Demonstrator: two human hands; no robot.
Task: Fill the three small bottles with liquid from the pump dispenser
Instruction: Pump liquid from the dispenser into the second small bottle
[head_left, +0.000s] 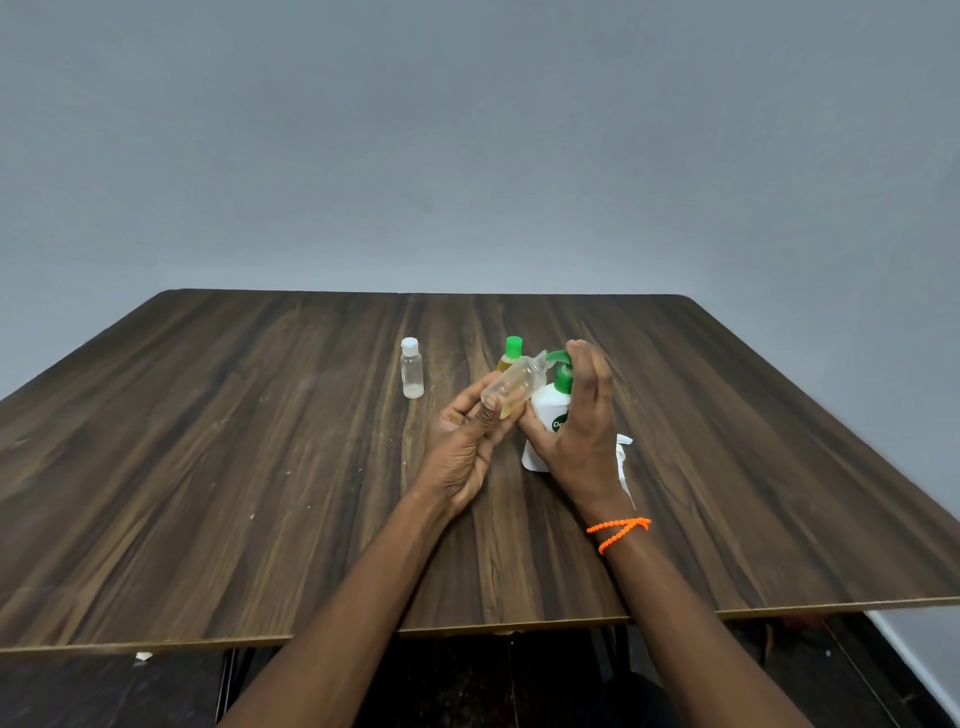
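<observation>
At frame centre, your left hand (470, 441) grips the open bottle (514, 385), tilted with its neck at the pump dispenser (551, 410) spout; it holds only a little liquid. Your right hand (576, 415) curls over the pump head. Behind, the green-capped bottle (510, 355) looks filled; the white-capped bottle (412, 369), centre-left on the worktop (208, 441), seems nearly empty.
</observation>
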